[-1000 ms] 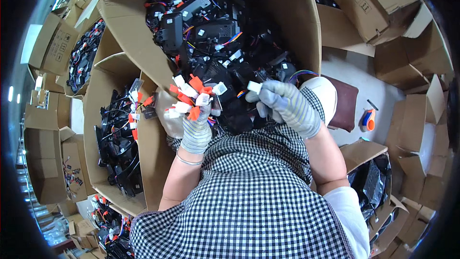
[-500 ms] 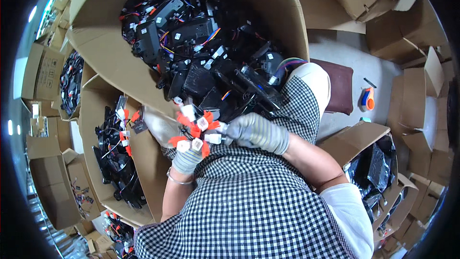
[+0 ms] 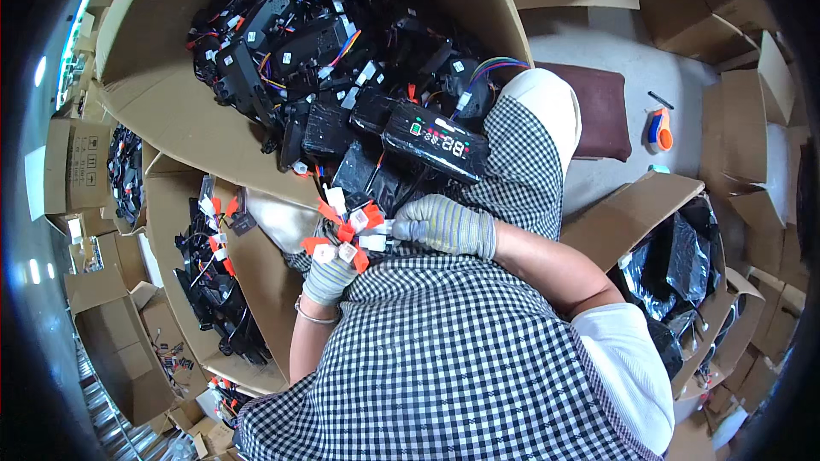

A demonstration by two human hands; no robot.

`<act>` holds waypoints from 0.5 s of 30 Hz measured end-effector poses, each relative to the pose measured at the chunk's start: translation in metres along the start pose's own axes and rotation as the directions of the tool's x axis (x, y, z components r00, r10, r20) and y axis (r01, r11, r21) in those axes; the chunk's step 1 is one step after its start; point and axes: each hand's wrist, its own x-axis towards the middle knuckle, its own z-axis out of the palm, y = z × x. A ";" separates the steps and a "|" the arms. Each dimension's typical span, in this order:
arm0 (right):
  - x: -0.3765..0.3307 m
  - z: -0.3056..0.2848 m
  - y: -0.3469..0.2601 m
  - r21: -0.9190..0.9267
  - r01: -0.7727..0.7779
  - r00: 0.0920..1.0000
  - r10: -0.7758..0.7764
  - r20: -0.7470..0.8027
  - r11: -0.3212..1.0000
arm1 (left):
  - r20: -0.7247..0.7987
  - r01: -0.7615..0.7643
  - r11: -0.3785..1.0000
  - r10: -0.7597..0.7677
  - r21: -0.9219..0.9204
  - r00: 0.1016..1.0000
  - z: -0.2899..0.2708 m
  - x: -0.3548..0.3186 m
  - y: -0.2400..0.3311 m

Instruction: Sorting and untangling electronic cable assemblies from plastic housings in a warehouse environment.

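My left hand [image 3: 330, 280], in a striped work glove, is closed around a bunch of white plug connectors [image 3: 323, 253] with orange-red tags. The fingers of my right hand [image 3: 451, 226], gloved alike, pinch at one white connector [image 3: 373, 242] on the bunch's right side. Its wire is mostly hidden by the glove. Just beyond my hands, a black display module [image 3: 437, 142] with lit segments lies in plastic film, close to my knee. Other black modules [image 3: 329, 130] lie beside it, at the edge of a large carton [image 3: 162, 111] heaped with wired black parts.
At my left stands a carton [image 3: 265, 290] with more wired black modules. Another carton [image 3: 628, 205] at my right holds film-wrapped black parts. A maroon mat [image 3: 602, 111] and an orange-and-blue tape dispenser [image 3: 659, 131] lie on the floor. Several cartons line both sides.
The display module beyond my hands now lies face up with its segments lit; before, it was tilted and dark. My hands keep nearly the same hold on the connectors.
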 end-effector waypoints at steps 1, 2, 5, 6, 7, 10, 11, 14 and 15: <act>-0.001 -0.005 0.000 -0.026 0.017 1.000 -0.017 -0.017 1.000 | 0.035 0.041 0.995 -0.038 -0.086 0.999 -0.001 0.014 0.019; -0.005 -0.010 -0.001 -0.068 0.024 0.999 -0.027 -0.042 0.997 | 0.131 0.084 0.668 0.020 -0.739 0.991 0.005 0.027 0.043; -0.015 -0.006 -0.024 -0.266 0.330 0.923 -0.369 -0.112 0.906 | -0.074 -0.024 0.691 -0.042 -0.723 0.996 -0.012 0.033 0.041; -0.022 -0.012 -0.032 -0.469 0.422 0.863 -0.502 -0.055 0.776 | -0.060 -0.031 0.630 -0.025 -0.776 0.998 -0.020 0.041 0.036; -0.032 -0.016 -0.042 -0.474 0.419 0.859 -0.507 -0.068 0.774 | -0.221 -0.249 0.547 0.116 -0.799 0.968 -0.019 0.058 0.066; -0.062 -0.032 -0.058 -0.562 0.581 0.751 -0.654 0.091 0.588 | -0.408 -0.331 0.610 0.014 -0.720 0.913 -0.049 0.089 0.082; -0.077 -0.038 -0.059 -0.477 0.507 0.849 -0.512 0.131 0.718 | -0.525 -0.329 0.769 -0.011 -0.548 0.851 -0.048 0.093 0.117; -0.093 -0.032 -0.055 -0.577 0.626 0.714 -0.683 0.155 0.524 | -0.737 -0.430 0.879 0.429 0.207 0.523 -0.080 0.105 0.148; -0.101 -0.034 -0.051 -0.474 0.517 0.843 -0.519 0.138 0.713 | -0.769 -0.371 0.847 0.512 0.380 0.383 -0.095 0.106 0.166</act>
